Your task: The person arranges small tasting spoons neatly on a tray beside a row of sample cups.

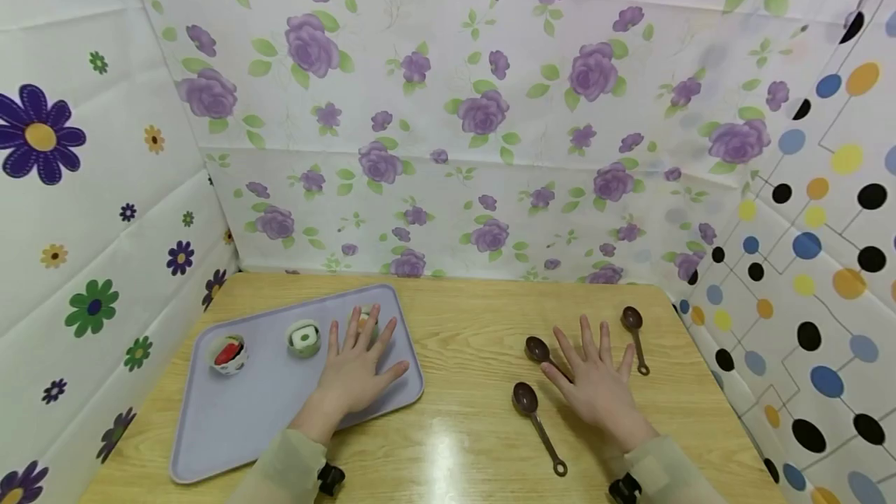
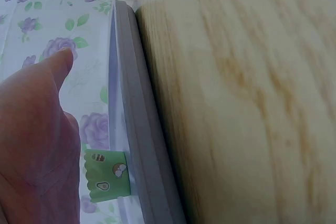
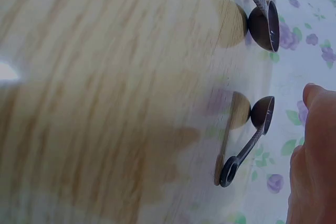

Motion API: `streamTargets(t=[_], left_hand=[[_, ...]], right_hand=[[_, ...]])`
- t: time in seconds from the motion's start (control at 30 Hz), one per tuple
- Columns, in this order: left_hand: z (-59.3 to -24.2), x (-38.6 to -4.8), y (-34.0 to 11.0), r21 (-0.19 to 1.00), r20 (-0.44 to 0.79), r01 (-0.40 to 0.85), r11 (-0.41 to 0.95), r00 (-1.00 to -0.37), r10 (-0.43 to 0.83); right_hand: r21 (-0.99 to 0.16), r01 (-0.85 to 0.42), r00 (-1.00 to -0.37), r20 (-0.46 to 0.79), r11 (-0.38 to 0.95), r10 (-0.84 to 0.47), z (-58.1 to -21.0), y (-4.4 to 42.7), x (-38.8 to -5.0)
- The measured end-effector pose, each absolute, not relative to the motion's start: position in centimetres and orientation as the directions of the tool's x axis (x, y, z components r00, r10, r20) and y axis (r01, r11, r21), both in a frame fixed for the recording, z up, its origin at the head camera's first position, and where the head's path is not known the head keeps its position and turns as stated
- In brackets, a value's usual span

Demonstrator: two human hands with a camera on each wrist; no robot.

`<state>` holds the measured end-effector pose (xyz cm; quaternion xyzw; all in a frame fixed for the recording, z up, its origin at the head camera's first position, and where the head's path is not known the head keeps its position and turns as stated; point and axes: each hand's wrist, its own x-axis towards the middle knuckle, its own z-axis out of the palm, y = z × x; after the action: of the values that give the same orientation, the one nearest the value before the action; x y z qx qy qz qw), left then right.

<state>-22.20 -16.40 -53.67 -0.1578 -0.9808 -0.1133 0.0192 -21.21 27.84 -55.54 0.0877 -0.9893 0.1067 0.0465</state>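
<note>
My left hand point(image 1: 354, 378) is spread flat with straight fingers above the right part of a lavender tray point(image 1: 245, 418). Its fingertips partly hide a small paper cup point(image 1: 363, 320) with something orange in it. To its left stands a green cup point(image 1: 304, 348) with a white piece inside, and further left a cup point(image 1: 229, 356) with red and dark contents. My right hand point(image 1: 598, 389), also spread, hovers among three brown measuring spoons. It partly covers one spoon point(image 1: 537, 349); another spoon point(image 1: 525, 398) lies nearer and left, the third spoon point(image 1: 632, 320) beyond its fingertips. Neither hand holds anything.
The wooden table point(image 1: 455, 379) carries the tray on the left and the spoons on the right. Flowered cloth point(image 1: 448, 138) hangs behind, with a daisy-patterned cloth point(image 1: 105, 201) at the left and a dotted cloth point(image 1: 826, 271) at the right. The tray has a raised rim point(image 2: 139, 98).
</note>
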Motion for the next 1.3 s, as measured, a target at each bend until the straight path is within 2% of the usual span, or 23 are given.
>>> streamTargets(t=[0.6,0.77,0.93,1.07,1.3], left_hand=[[-54.2,-22.3,-16.4,0.236,0.059,0.304,0.923,-0.952,0.299],[-54.0,-22.3,-16.4,0.255,0.089,0.317,0.914,-0.949,0.304],[-53.9,-22.4,-16.8,0.301,0.140,0.360,0.883,-0.933,0.333],[-53.4,-22.0,-17.8,0.364,0.197,0.396,0.843,-0.918,0.345],[-52.3,-20.6,-21.6,0.508,0.235,0.343,0.790,-0.938,0.255]], right_hand=[[-0.211,-0.182,-0.980,0.118,0.960,-0.160,-56.4,27.9,-21.1],[-0.223,-0.182,-0.980,0.127,0.958,-0.156,-56.3,28.0,-21.1],[-0.241,-0.189,-0.980,0.115,0.952,-0.165,-56.0,27.8,-21.3],[-0.254,-0.224,-0.970,0.156,0.941,-0.189,-55.5,27.6,-21.4],[-0.239,-0.289,-0.937,0.271,0.927,-0.222,-55.0,27.3,-21.9]])
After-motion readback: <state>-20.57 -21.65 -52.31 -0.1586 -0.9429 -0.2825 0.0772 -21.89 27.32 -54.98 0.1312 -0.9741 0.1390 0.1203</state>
